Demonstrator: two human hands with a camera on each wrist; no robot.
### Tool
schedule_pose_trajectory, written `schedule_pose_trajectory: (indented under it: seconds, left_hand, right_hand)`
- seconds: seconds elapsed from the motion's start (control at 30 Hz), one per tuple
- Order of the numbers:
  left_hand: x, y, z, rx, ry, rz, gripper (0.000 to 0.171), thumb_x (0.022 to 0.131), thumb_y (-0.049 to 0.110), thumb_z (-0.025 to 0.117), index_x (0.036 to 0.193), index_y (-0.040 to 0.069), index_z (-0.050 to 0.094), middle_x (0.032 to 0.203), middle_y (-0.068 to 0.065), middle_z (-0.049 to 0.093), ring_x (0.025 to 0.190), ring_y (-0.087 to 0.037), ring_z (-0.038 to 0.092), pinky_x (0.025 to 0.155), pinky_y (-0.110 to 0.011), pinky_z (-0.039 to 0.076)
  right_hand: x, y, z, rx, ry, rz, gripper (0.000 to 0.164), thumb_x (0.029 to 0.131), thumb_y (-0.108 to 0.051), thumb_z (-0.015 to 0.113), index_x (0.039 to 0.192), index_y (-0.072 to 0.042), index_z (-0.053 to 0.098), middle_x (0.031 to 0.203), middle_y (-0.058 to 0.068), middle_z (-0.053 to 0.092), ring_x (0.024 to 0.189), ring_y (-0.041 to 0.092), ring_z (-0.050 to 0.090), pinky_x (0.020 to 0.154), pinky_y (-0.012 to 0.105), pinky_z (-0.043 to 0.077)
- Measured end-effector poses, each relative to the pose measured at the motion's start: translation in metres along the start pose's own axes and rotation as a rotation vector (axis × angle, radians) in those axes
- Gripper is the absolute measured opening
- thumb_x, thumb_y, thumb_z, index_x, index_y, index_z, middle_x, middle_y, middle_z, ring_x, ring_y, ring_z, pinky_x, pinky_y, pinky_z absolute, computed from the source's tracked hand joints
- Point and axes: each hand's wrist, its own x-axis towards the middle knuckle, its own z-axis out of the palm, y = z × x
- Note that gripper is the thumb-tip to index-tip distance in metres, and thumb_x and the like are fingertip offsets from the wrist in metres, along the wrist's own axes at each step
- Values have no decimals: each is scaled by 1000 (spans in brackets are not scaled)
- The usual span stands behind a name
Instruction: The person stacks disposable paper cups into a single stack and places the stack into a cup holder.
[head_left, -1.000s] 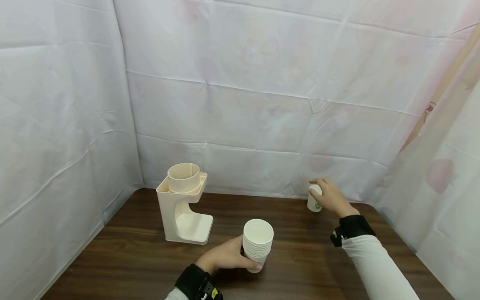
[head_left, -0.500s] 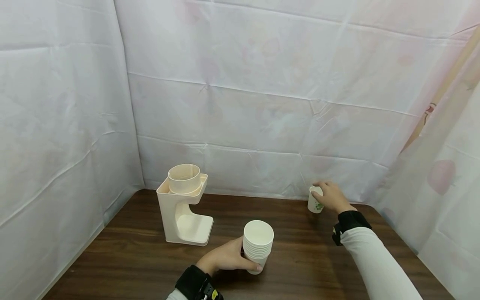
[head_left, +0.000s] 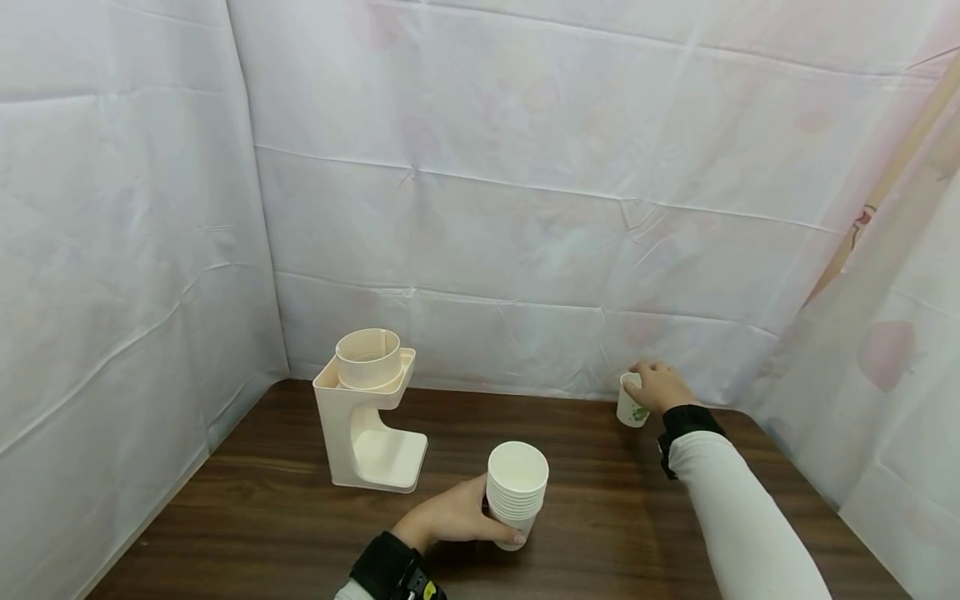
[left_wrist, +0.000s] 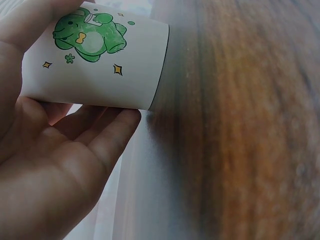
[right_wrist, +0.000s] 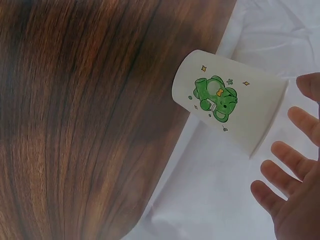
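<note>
My left hand (head_left: 453,512) grips a stack of white paper cups (head_left: 517,471) upright at the front middle of the table. Up close in the left wrist view, the outermost cup (left_wrist: 125,65) shows a green cartoon animal with small stars. A single paper cup (head_left: 630,408) with the same print stands upright at the table's back right. Close over that cup is my right hand (head_left: 663,389). In the right wrist view, its fingers (right_wrist: 285,180) are spread beside the rim of the single cup (right_wrist: 250,100), with a gap between.
A cream-coloured stand (head_left: 341,425) with a round open holder (head_left: 367,367) on top and a flat base is at the left on the dark wooden table (head_left: 262,517). White fabric (head_left: 487,233) hangs behind the table and along both sides.
My right wrist and forearm have shifted slightly left and farther back, while the fingers stay by the single cup. The left hand and its stack hold still.
</note>
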Motion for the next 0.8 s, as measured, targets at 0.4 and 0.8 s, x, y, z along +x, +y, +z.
schedule_pose_trajectory:
  seconds: [0.4,0.8]
  left_hand:
    - [-3,1,1,23,7,3,69,79,18,86,136,22,48,121,13,63,115,-9,58,103,-37,39]
    - [-2,1,4,16,-1,0,69,78,17,86,136,23,48,120,13,63,114,-9,58,103,-38,39]
  right_hand:
    - [3,-12,5,-27,-61,32,57,104,-36,43,145,2,44,139,40,40,127,61,36,101,68,34]
    - [1,-10,8,-42,-99,35,58,105,-37,45,149,1,41,142,42,36,128,62,34,102,69,32]
